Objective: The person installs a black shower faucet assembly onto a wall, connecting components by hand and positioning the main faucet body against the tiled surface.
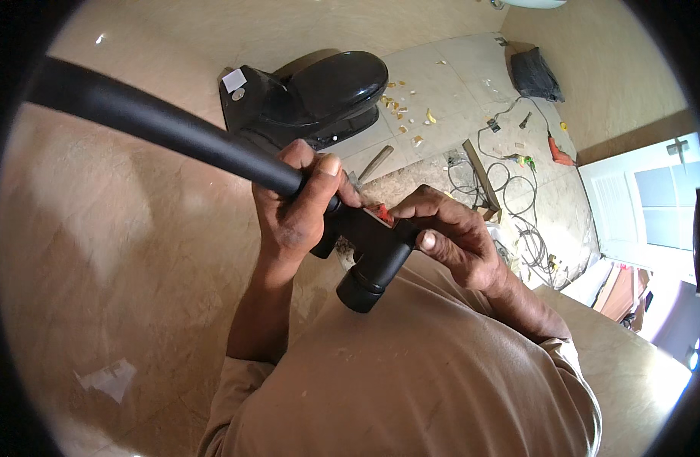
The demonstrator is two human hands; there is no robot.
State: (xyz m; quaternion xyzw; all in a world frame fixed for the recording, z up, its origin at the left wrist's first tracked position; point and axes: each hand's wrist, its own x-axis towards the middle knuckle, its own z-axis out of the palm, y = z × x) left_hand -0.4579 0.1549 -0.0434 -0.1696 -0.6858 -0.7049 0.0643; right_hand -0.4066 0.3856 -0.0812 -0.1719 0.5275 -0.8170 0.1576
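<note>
A long matte black tube [167,126] runs in from the upper left and meets a black fitting [373,238] in front of my chest. The fitting looks like a shower mixer body, with a short capped cylinder pointing down toward me. My left hand [300,202] is closed round the tube's lower end, thumb on top near the joint. My right hand [452,236] grips the fitting's right end between thumb and fingers. A small red piece [382,213] shows at the fitting's far side, close to my right fingertips; its kind is unclear.
Beyond my hands stands a black toilet [327,91] with its lid down. Scraps, a wooden strip [481,179], coiled cables [529,228] and an orange-red power tool [560,152] lie on the floor. A black bag [536,74] sits by the wall, and a white door [643,198] is at right.
</note>
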